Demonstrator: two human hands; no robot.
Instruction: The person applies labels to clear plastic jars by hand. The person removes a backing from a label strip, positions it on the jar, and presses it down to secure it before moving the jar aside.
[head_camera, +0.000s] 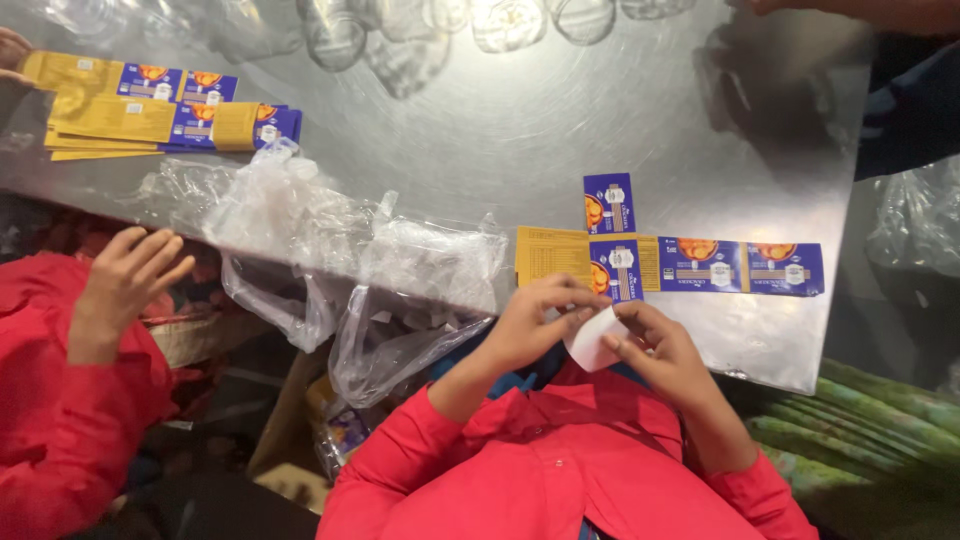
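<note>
A small white paper piece (592, 340) is being held between both hands at the near edge of the worktop (480, 160), at about 6 o'clock in the view. The left hand (535, 320) is pinching its left edge, fingers curled closed on it; the right hand (660, 350) is gripping the right side between thumb and forefinger, the other fingers folded in. The piece is hanging just off the worktop's rim, above the red shirt (560, 460), and it looks unfinished, since it is not yet lying with anything else.

Just beyond the hands, at 12 o'clock from them, a flat unfolded carton blank (690, 265) in yellow and blue is lying open on the metal, not folded up; a smaller blue panel (608, 203) is lying just above its left part. As a judgement, that blank is waiting to be worked, so most of the job here appears to be left.

At 9 o'clock, crumpled clear plastic bags (380, 270) are spilling over the worktop edge. At 10 o'clock, far off, a stack of flat carton blanks (160, 120) is lying untouched. At 8 o'clock, another person's hand (125, 280) in a red sleeve is resting open near the edge. At 4 o'clock, green stalks (870, 420) are lying below the worktop.
</note>
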